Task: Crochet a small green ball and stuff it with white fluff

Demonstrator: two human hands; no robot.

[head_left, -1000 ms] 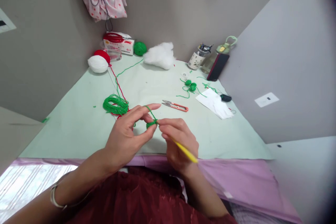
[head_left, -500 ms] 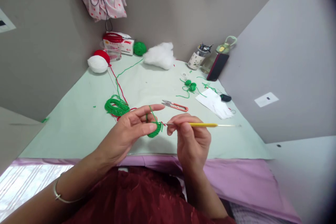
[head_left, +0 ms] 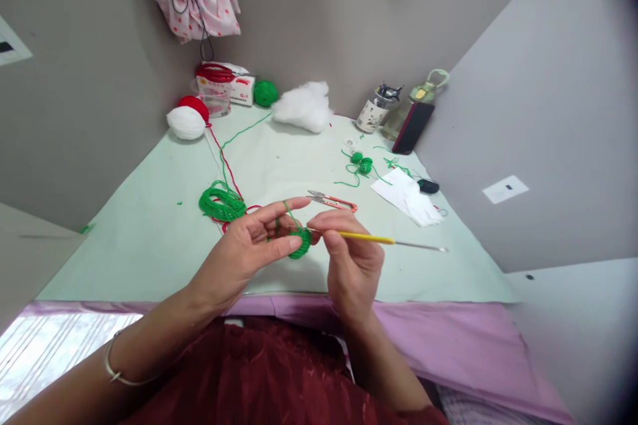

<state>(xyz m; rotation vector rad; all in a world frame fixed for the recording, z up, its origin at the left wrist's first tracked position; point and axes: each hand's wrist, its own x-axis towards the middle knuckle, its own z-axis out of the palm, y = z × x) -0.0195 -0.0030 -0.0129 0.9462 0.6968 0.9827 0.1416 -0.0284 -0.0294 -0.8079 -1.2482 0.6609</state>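
My left hand (head_left: pixel 249 242) pinches a small round green crochet piece (head_left: pixel 300 244) between thumb and fingers. A strand of green yarn (head_left: pixel 292 212) runs from the piece up over my raised left index finger. In my right hand (head_left: pixel 353 259) is a crochet hook (head_left: pixel 366 236) with a yellow handle, gripped between thumb and fingers. Its far metal end points right; the near tip is at the top edge of the crochet piece, partly hidden by my fingers. Left of my left hand lies a loose bundle of green yarn (head_left: pixel 222 202), with red yarn beneath it.
Orange thread snips (head_left: pixel 333 200) lie just beyond my hands. At the back are a white yarn ball (head_left: pixel 186 123), a green yarn ball (head_left: pixel 266 93) and white stuffing (head_left: pixel 302 107). To the right are small green pieces (head_left: pixel 365 165), white tissue (head_left: pixel 406 196), a phone (head_left: pixel 413 128) and a pen cup (head_left: pixel 373 113).
My right hand has moved left, bringing the hook closer to the crochet piece. The hook's far end now tilts lower. The green piece has shifted slightly right and up.
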